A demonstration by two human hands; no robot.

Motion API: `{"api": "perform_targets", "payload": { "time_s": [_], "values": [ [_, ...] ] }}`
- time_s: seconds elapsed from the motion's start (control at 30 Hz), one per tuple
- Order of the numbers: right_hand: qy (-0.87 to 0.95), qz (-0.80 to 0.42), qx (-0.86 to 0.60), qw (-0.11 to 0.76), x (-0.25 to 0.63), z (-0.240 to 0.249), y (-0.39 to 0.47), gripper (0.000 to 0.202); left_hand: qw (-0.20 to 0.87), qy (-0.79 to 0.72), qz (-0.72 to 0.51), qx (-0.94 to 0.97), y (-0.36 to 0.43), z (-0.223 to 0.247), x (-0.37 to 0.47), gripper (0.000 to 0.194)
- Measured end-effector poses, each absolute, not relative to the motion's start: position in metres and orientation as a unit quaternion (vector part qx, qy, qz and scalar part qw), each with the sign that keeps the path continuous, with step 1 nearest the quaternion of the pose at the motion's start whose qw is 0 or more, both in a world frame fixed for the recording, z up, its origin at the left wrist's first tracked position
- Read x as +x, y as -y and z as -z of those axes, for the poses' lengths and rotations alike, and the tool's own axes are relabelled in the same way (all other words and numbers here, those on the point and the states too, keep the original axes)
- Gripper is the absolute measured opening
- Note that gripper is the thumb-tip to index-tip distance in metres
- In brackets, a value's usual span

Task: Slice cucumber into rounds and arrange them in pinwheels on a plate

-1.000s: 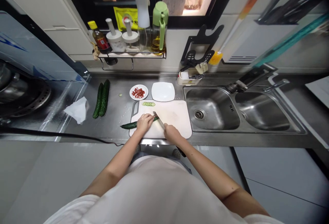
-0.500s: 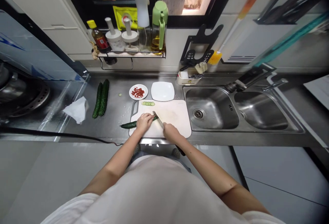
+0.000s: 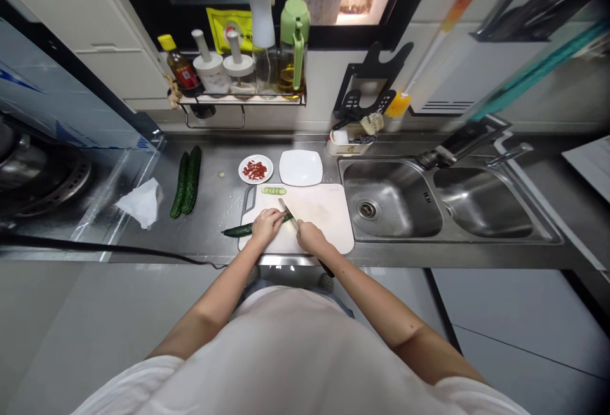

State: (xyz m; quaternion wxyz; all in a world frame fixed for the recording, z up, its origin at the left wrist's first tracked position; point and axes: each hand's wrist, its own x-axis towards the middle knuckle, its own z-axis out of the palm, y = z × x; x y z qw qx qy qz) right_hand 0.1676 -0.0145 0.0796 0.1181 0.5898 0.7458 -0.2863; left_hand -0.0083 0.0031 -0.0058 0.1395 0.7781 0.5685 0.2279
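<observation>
A dark green cucumber [image 3: 238, 231] lies across the left part of a white cutting board [image 3: 328, 218], its left end past the board's edge. My left hand [image 3: 267, 225] is closed over it near its right end. In my right hand [image 3: 311, 237] is a knife [image 3: 288, 211], its blade slanting up and left at the cucumber's right end beside my left fingertips. Overlapping cucumber slices [image 3: 274, 190] rest near the board's top left. Behind the board are a round plate of chopped red pieces [image 3: 255, 170] and a white square plate [image 3: 300, 168].
Two whole cucumbers [image 3: 185, 183] and a crumpled white tissue [image 3: 142, 203] lie on the left of the steel counter. A double sink [image 3: 391, 199] is on the right. Above the counter hangs a rack [image 3: 243, 98] of bottles and jars.
My right hand and the knife have moved slightly left, and the blade is now nearer my left fingers. My left hand still holds the cucumber in about the same place.
</observation>
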Motion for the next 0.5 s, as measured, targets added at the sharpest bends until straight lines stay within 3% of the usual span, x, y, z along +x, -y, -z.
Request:
{"api": "perform_targets", "payload": {
  "time_s": [0.5],
  "values": [
    [-0.744, 0.278, 0.595, 0.124, 0.167, -0.074, 0.017, 0.030, 0.145, -0.573, -0.227, 0.774, -0.003, 0.003, -0.008, 0.025]
  ]
}}
